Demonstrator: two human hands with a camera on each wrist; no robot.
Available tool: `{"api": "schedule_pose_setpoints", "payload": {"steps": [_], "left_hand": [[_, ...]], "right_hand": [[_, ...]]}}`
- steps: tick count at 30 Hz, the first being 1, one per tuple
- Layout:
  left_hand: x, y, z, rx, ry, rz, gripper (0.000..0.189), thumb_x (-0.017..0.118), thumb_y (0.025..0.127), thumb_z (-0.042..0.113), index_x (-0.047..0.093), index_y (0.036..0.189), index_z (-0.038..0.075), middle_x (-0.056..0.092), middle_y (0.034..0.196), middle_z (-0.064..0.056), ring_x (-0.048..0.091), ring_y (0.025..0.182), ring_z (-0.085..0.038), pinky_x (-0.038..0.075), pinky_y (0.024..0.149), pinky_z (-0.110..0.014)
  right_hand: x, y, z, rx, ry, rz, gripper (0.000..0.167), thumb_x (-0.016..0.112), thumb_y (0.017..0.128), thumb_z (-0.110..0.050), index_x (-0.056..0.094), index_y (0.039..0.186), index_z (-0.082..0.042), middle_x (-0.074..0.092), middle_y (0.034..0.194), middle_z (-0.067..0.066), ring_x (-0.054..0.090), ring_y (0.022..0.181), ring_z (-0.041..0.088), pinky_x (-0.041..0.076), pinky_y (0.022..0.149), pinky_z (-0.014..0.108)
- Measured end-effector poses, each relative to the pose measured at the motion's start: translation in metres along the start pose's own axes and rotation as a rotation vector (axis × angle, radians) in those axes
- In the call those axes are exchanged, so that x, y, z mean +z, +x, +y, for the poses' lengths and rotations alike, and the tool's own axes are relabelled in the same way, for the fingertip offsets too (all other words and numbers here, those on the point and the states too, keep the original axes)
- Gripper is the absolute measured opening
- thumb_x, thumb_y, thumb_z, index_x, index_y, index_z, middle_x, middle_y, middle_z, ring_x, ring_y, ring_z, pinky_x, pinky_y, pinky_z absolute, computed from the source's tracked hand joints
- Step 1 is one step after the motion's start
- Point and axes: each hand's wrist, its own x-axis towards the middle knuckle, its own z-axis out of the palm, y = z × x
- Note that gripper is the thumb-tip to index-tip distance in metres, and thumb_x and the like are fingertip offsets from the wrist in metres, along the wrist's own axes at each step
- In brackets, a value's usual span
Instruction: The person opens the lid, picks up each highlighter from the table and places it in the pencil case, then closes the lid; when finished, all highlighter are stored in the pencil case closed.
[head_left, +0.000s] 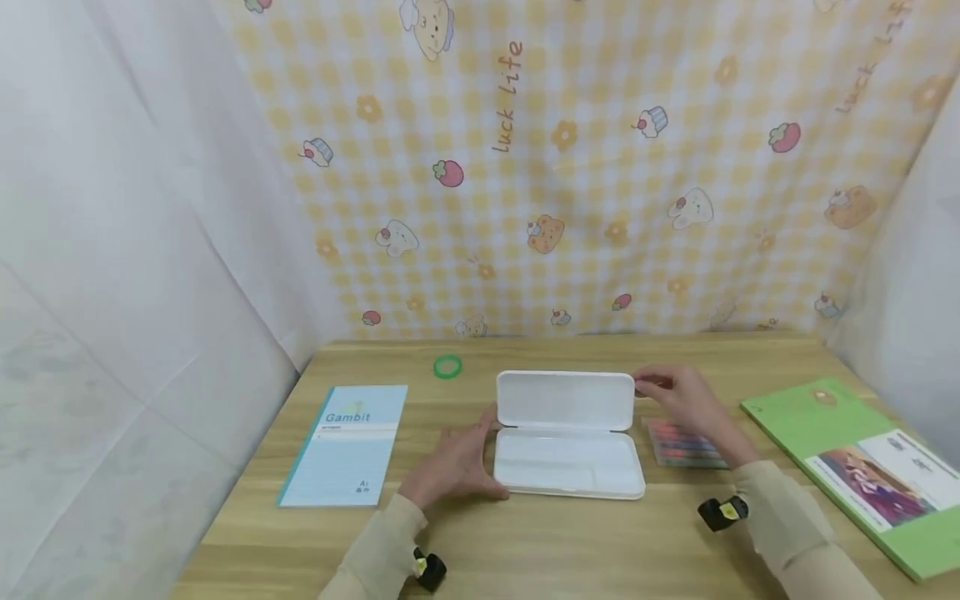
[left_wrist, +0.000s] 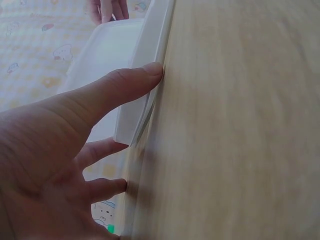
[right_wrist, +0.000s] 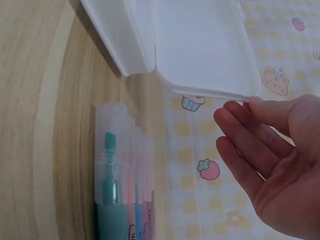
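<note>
A white plastic pencil case (head_left: 568, 462) lies on the table with its lid (head_left: 564, 402) raised upright at the back; a low divider shows inside its base. My left hand (head_left: 456, 465) holds the left end of the base, the thumb on the front corner and the other fingers spread toward the back, as the left wrist view also shows. At the lid's upper right corner, my right hand (head_left: 684, 402) pinches the edge between thumb and fingers. Below that hand lies a clear pack of highlighters (head_left: 678, 443), whose teal marker (right_wrist: 112, 215) is nearest in the right wrist view.
Left of the case lies a light blue notebook (head_left: 345, 450), with a green ring (head_left: 447, 367) farther back. A green book (head_left: 847, 467) with a picture on its cover occupies the right side. Behind the wooden table (head_left: 555, 550) hangs a yellow checked cloth (head_left: 525, 200).
</note>
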Motion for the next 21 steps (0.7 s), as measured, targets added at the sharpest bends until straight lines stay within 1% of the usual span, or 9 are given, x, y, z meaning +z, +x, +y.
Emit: {"api": "schedule_pose_setpoints", "payload": {"steps": [4, 11, 16, 21], "left_hand": [[0.0, 0.002, -0.0007, 0.0, -0.013, -0.002, 0.128, 0.088, 0.058, 0.044, 0.01, 0.151, 0.006, 0.049, 0.139, 0.003, 0.046, 0.126, -0.022, 0.006, 0.102, -0.071], [-0.0022, 0.0028, -0.0008, 0.0, -0.01, -0.022, 0.13, 0.087, 0.06, 0.045, 0.006, 0.151, 0.002, 0.047, 0.141, -0.002, 0.042, 0.129, -0.024, 0.006, 0.1, -0.072], [-0.0015, 0.004, -0.0011, -0.014, -0.011, -0.034, 0.131, 0.087, 0.059, 0.047, 0.006, 0.152, 0.003, 0.046, 0.142, 0.001, 0.04, 0.131, -0.022, 0.005, 0.102, -0.071], [-0.0012, 0.0026, -0.0012, -0.03, -0.007, -0.043, 0.131, 0.086, 0.059, 0.049, 0.005, 0.152, 0.004, 0.045, 0.142, 0.001, 0.039, 0.131, -0.023, 0.004, 0.103, -0.069]], "right_hand": [[0.0028, 0.0023, 0.0038, 0.001, 0.001, 0.019, 0.017, 0.061, 0.092, -0.006, 0.069, 0.103, 0.003, 0.07, 0.093, 0.014, 0.068, 0.08, 0.027, 0.054, 0.071, 0.039], [0.006, 0.0069, 0.008, 0.024, -0.033, 0.045, 0.015, 0.062, 0.092, -0.01, 0.071, 0.099, 0.0, 0.071, 0.087, 0.011, 0.067, 0.078, 0.025, 0.054, 0.068, 0.04], [0.0085, 0.0096, 0.0088, 0.031, -0.043, 0.061, 0.014, 0.063, 0.092, -0.01, 0.071, 0.097, 0.0, 0.071, 0.085, 0.01, 0.067, 0.075, 0.024, 0.053, 0.069, 0.041], [0.0104, 0.0087, 0.0093, 0.029, -0.045, 0.064, 0.014, 0.063, 0.091, -0.009, 0.071, 0.098, 0.0, 0.071, 0.085, 0.01, 0.067, 0.076, 0.027, 0.054, 0.069, 0.041]]}}
